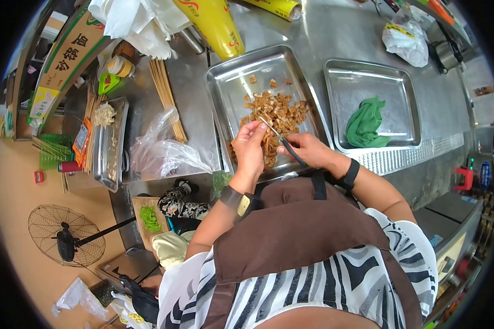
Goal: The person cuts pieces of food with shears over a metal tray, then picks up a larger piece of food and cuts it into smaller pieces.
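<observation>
My right hand is closed around a small dark-handled knife, its narrow blade pointing up and left. The blade tip reaches the fingertips of my left hand, which are pinched together. What they pinch is mostly hidden, but it appears to be a piece of brown food. Both hands are above a metal tray holding a heap of brown cut food pieces. Some longer brown strips lie under and between my hands. A few loose bits lie toward the tray's far end.
To the right, a second metal tray holds a green cloth. Wooden skewers, a clear plastic bag and a narrow tray lie left. A standing fan and another person's patterned trouser leg are lower left.
</observation>
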A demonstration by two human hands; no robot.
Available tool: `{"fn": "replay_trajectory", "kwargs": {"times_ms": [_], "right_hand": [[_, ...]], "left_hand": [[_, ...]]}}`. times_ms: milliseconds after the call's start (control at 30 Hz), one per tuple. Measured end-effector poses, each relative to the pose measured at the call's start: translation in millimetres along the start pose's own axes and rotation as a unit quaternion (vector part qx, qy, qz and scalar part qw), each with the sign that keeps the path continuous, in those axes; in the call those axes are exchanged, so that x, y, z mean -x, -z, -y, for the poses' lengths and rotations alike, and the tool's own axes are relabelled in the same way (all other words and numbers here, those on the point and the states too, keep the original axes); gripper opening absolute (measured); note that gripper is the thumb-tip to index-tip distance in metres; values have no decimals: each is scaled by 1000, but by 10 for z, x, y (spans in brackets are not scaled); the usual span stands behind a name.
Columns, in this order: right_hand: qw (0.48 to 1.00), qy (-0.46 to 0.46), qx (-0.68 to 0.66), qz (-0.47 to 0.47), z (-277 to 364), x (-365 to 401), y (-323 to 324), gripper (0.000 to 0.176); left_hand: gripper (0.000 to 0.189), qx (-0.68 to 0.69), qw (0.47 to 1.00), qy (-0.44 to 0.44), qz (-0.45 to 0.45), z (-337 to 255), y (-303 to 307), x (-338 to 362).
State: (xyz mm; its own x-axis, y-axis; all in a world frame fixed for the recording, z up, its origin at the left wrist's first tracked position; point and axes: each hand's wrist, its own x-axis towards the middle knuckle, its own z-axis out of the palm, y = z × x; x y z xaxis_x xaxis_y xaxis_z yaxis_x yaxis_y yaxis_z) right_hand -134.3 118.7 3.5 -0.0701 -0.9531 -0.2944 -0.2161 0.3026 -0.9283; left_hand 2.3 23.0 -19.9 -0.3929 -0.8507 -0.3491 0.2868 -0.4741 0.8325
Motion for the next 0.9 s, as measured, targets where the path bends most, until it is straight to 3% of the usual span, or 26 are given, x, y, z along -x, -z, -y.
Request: {"fn": "replay_trajectory", "kwargs": {"times_ms": [200, 600, 700, 767, 800, 833, 900], "right_hand": [[999, 21, 31, -28, -8, -2, 16, 42], [996, -35, 79, -5, -3, -66, 118, 37], [998, -51, -21, -40, -38, -110, 99, 33], [989, -16, -129, -69, -273, -249, 76, 30], [988, 1, -148, -53, -236, -275, 93, 29], [994, -25, -102, -42, -115, -282, 137, 28], [988, -18, -151, -12, -200, -335, 114, 24]], "left_hand": [[17, 13, 1000, 7, -3, 10, 12, -35], [14, 8, 999, 37, 6, 1, -1, 7], [15, 23, 997, 55, 38, 69, 13, 3], [17, -63, 995, 56, 58, 125, 22, -9], [19, -129, 988, 63, 57, 19, -48, 63], [22, -89, 989, 77, 85, -2, -94, 79], [24, -154, 981, 32, 110, 95, 86, -3]]}}
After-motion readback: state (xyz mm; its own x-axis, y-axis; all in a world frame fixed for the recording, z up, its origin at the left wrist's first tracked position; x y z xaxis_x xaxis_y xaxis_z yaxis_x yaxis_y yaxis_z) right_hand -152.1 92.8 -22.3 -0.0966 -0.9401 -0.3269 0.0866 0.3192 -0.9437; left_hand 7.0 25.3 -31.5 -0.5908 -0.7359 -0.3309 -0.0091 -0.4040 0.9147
